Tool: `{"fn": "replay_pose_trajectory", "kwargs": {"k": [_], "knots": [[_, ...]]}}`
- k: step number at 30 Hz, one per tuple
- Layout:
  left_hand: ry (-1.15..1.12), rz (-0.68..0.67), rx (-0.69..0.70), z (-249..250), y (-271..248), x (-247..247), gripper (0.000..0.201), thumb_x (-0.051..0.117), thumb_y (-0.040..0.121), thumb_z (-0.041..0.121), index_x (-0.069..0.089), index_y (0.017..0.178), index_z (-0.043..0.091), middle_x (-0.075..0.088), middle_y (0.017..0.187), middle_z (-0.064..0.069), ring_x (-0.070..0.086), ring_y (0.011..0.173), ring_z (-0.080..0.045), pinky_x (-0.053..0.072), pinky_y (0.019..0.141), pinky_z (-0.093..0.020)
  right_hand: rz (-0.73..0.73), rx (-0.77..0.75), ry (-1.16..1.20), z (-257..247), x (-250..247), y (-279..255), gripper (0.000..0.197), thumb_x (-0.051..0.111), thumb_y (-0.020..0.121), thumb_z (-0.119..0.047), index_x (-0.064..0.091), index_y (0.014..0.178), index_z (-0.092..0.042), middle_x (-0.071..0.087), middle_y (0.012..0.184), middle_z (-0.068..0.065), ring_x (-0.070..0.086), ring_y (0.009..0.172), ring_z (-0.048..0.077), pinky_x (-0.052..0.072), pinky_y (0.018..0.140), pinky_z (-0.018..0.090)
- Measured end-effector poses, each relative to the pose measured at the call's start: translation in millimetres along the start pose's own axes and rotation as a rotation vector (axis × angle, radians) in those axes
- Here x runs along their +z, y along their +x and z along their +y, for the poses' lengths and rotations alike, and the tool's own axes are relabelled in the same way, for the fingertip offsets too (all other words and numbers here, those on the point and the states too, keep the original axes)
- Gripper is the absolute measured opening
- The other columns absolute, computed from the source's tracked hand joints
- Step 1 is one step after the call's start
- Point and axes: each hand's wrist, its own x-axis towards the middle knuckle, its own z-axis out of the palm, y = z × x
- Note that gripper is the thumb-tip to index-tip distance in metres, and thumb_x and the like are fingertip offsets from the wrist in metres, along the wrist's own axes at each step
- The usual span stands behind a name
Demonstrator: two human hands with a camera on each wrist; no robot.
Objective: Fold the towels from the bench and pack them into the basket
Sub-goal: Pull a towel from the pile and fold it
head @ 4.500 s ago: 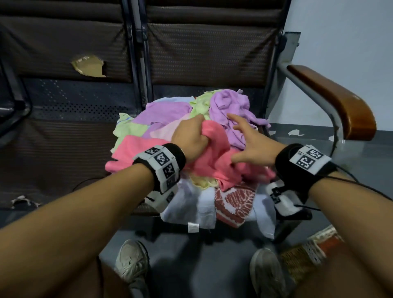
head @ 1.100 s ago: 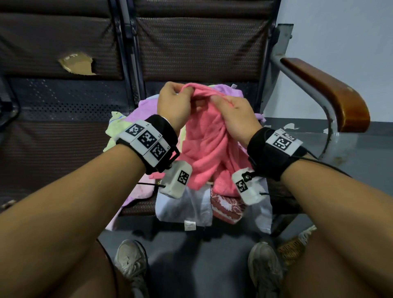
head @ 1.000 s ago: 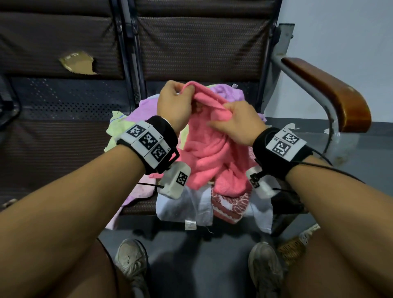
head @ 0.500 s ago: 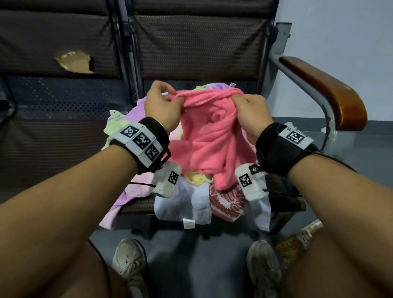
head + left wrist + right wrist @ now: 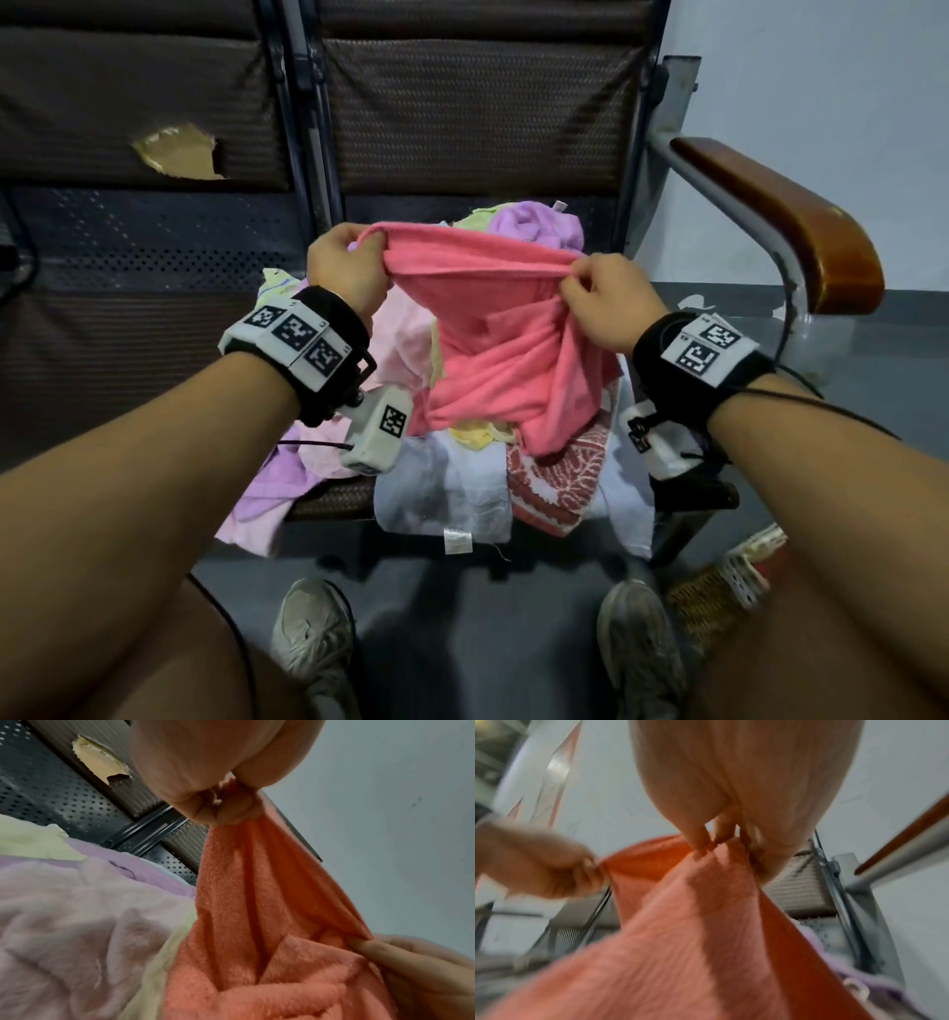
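Observation:
A coral-pink towel (image 5: 508, 349) hangs stretched between both hands above the towel pile (image 5: 452, 478) on the bench seat. My left hand (image 5: 346, 262) pinches its upper left edge, seen close in the left wrist view (image 5: 226, 805). My right hand (image 5: 598, 295) pinches the upper right edge, fingers curled on the cloth (image 5: 721, 841). The towel's lower part (image 5: 257, 953) still sags in folds onto the pile. A woven basket (image 5: 719, 591) stands on the floor at lower right, partly hidden by my right leg.
Purple (image 5: 534, 226), pale pink (image 5: 64, 912), yellow-green and white towels lie heaped on the bench. A red-patterned cloth (image 5: 554, 478) hangs over the seat's front edge. A wooden armrest (image 5: 785, 226) rises on the right. My shoes (image 5: 313, 637) rest on the grey floor below.
Both hands have moved apart along the pink towel's top edge, drawing it out wider and taut. Earlier they lifted it bunched from the pile.

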Motion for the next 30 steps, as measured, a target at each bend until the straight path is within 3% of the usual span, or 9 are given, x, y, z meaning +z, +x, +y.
{"fn": "replay_pose_trajectory", "kwargs": {"k": [3, 5, 8, 12, 17, 19, 22, 27, 30], "knots": [[-0.074, -0.033, -0.082, -6.2, 2.8, -3.6, 0.025, 0.04, 0.091, -0.007, 0.06, 0.089, 0.008, 0.059, 0.081, -0.013, 0.059, 0.056, -0.017, 0.053, 0.047, -0.022, 0.018, 0.094, 0.442, 2.5, 2.4, 1.8, 0.031, 0.052, 0.097, -0.023, 0.074, 0.087, -0.003, 0.067, 0.076, 0.007, 0.057, 0.071, 0.016, 0.045, 0.068, 0.03], [-0.105, -0.034, -0.095, -8.1, 4.2, -4.8, 0.028, 0.037, 0.091, -0.008, 0.059, 0.092, 0.009, 0.061, 0.094, -0.016, 0.062, 0.064, -0.02, 0.054, 0.051, -0.022, 0.053, 0.154, 0.58, 2.2, 1.2, -0.3, 0.046, 0.058, 0.095, -0.039, 0.068, 0.08, 0.004, 0.057, 0.07, 0.008, 0.05, 0.067, 0.018, 0.04, 0.065, 0.033], [-0.124, 0.027, -0.097, -7.0, 10.0, -10.0, 0.027, 0.038, 0.098, 0.004, 0.064, 0.099, 0.01, 0.064, 0.093, -0.017, 0.062, 0.063, -0.02, 0.052, 0.048, -0.022, -0.118, -0.012, 0.311, 6.8, -3.5, -2.7, 0.049, 0.068, 0.088, -0.044, 0.057, 0.063, -0.004, 0.046, 0.06, 0.003, 0.042, 0.056, 0.014, 0.033, 0.058, 0.029], [-0.105, 0.037, -0.116, -8.8, 13.9, -18.8, 0.032, 0.036, 0.096, 0.002, 0.066, 0.101, 0.011, 0.062, 0.079, -0.01, 0.059, 0.056, -0.017, 0.049, 0.042, -0.02, -0.431, -0.129, -0.172, 10.4, -6.8, -11.7, 0.033, 0.071, 0.088, -0.039, 0.06, 0.064, -0.019, 0.052, 0.057, -0.004, 0.047, 0.053, 0.012, 0.033, 0.054, 0.027], [-0.089, -0.01, -0.094, -13.6, 10.3, -24.4, 0.039, 0.032, 0.089, -0.013, 0.067, 0.093, 0.005, 0.06, 0.077, -0.013, 0.061, 0.053, -0.016, 0.054, 0.05, -0.02, -0.195, -0.12, -0.328, 11.8, -17.6, -8.7, 0.031, 0.048, 0.099, -0.037, 0.068, 0.085, -0.019, 0.062, 0.074, 0.005, 0.061, 0.078, 0.033, 0.042, 0.069, 0.034], [-0.061, -0.042, -0.085, -17.1, 9.4, -26.3, 0.03, 0.046, 0.091, -0.013, 0.066, 0.081, 0.007, 0.061, 0.073, -0.014, 0.063, 0.049, -0.013, 0.054, 0.051, -0.019, -0.087, -0.142, -0.218, 14.5, -19.5, -7.6, 0.024, 0.051, 0.097, -0.028, 0.073, 0.095, -0.019, 0.068, 0.084, 0.011, 0.062, 0.083, 0.034, 0.041, 0.071, 0.034], [-0.054, -0.032, -0.124, -21.8, 11.6, -29.4, 0.022, 0.064, 0.09, -0.003, 0.056, 0.072, 0.007, 0.058, 0.067, -0.014, 0.061, 0.04, -0.01, 0.053, 0.046, -0.019, -0.034, -0.148, -0.057, 20.4, -21.4, -12.0, 0.012, 0.064, 0.089, -0.019, 0.076, 0.09, -0.018, 0.067, 0.075, 0.003, 0.061, 0.075, 0.025, 0.041, 0.07, 0.03], [-0.112, -0.047, -0.209, -18.7, 13.8, -26.0, 0.021, 0.048, 0.096, 0.011, 0.067, 0.086, 0.011, 0.066, 0.073, -0.009, 0.066, 0.054, -0.017, 0.055, 0.048, -0.026, -0.29, -0.137, -0.285, 22.1, -16.2, -14.7, 0.039, 0.073, 0.083, -0.033, 0.048, 0.057, -0.017, 0.056, 0.063, 0.004, 0.053, 0.066, 0.024, 0.042, 0.066, 0.035], [-0.026, -0.042, -0.24, -21.4, 20.6, -29.5, 0.027, 0.046, 0.098, 0.015, 0.063, 0.116, 0.006, 0.065, 0.087, -0.002, 0.066, 0.072, -0.016, 0.058, 0.059, -0.029, -0.401, -0.174, -0.298, 19.8, -13.9, -14.7, 0.026, 0.069, 0.089, -0.032, 0.066, 0.071, -0.014, 0.06, 0.066, 0.0, 0.057, 0.068, 0.023, 0.047, 0.07, 0.036]]}}
